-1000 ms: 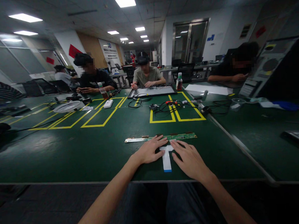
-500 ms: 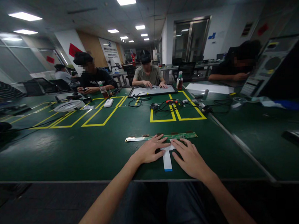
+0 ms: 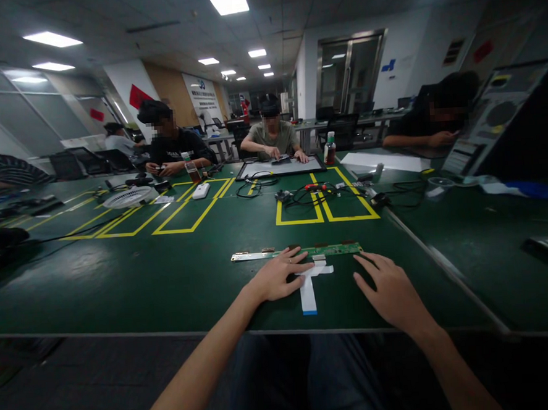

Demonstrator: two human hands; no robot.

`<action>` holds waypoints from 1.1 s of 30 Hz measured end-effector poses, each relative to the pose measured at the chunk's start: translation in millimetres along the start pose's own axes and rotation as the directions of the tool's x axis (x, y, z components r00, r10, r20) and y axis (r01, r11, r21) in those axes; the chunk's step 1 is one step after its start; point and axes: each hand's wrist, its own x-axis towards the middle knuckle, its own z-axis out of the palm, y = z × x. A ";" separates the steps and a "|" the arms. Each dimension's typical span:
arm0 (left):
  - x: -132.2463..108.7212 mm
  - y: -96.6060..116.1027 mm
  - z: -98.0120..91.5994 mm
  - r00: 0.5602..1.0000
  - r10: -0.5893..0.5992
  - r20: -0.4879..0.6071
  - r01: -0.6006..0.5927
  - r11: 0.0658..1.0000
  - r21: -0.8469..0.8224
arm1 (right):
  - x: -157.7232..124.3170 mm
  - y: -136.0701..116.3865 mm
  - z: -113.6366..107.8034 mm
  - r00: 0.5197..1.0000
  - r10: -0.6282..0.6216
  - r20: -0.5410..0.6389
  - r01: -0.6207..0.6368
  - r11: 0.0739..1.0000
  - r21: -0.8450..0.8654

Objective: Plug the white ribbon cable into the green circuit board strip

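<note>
A long, narrow green circuit board (image 3: 337, 249) lies crosswise on the table in front of me. A white flat ribbon cable (image 3: 308, 295) with a blue end is folded below it, its upper end reaching up to the board's edge. My left hand (image 3: 278, 276) lies with fingers spread over the board's middle and the cable's left side, covering part of both. My right hand (image 3: 385, 285) is off to the right of the cable, fingers apart and holding nothing, its fingertips just below the board's right end.
The green table (image 3: 121, 288) carries yellow tape outlines. Farther back are black cables (image 3: 296, 197), a white box (image 3: 201, 191), a white fan (image 3: 129, 197) and two bottles. A person opposite works at a framed panel (image 3: 253, 169). A computer tower (image 3: 496, 117) stands right.
My right hand has moved off the ribbon cable to the right, uncovering the cable's fold and upper end. My left hand has stayed in place.
</note>
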 end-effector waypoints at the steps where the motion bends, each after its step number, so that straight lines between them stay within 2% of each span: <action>1: 0.0 0.3 -0.1 1.000 -0.003 0.001 0.003 1.000 -0.001 | -3.0 7.7 -0.4 0.999 0.035 -0.024 -0.035 0.999 0.002; 4: 0.3 1.7 0.2 1.000 -0.013 -0.003 0.013 1.000 0.008 | -9.4 16.7 -1.0 0.999 0.029 -0.022 -0.029 1.000 0.001; 10: 1.4 2.3 2.1 1.000 0.003 -0.004 -0.003 0.999 0.041 | -9.9 9.0 -1.3 0.999 0.033 -0.018 -0.033 0.999 -0.007; 18: -0.5 -0.4 2.5 1.000 -0.002 -0.022 0.003 0.999 0.034 | -10.2 13.1 -0.9 0.999 0.035 -0.006 -0.034 0.999 0.011; 23: -11.6 -10.1 -0.2 0.999 -0.036 -0.021 0.038 0.998 0.056 | -10.3 13.3 -0.6 0.999 0.033 -0.002 -0.033 0.999 0.002; 26: -37.0 -26.2 -7.4 0.993 -0.117 -0.034 0.119 0.989 0.089 | -10.4 12.8 -1.5 0.999 0.037 0.000 -0.037 0.999 0.003; 28: -64.7 -41.5 -15.6 0.977 -0.206 -0.049 0.211 0.970 0.119 | -10.4 12.1 -2.3 0.999 0.036 0.001 -0.036 0.999 0.002; 30: -100.3 -59.4 -25.8 0.946 -0.318 -0.068 0.325 0.934 0.149 | -10.4 11.5 -2.8 0.999 0.034 0.003 -0.034 0.999 0.001; 33: -163.8 -88.0 -41.5 0.865 -0.484 -0.134 0.502 0.845 0.184 | -10.4 11.3 -2.7 0.999 0.034 0.003 -0.034 0.999 -0.002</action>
